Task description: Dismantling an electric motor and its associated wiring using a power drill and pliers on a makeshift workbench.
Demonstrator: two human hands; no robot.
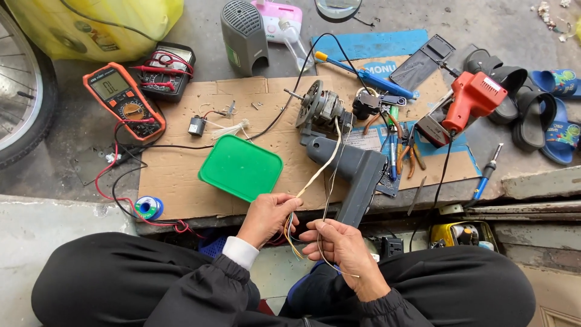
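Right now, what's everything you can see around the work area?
wire bundle: 1, pale with coloured ends, runs from motor to both hands
motor: 1, metal, on cardboard centre
grey housing: 1, below motor
green lid: 1, on cardboard
orange multimeter: 1, left
black meter: 1, behind it
solder spool: 1, cardboard's front-left edge
orange tool: 1, right
blue soldering iron: 1, behind motor
pliers: orange-handled, right of housing
sandals: black and blue, far right
left hand: fingers pinch wires
right hand: fingers hold wires
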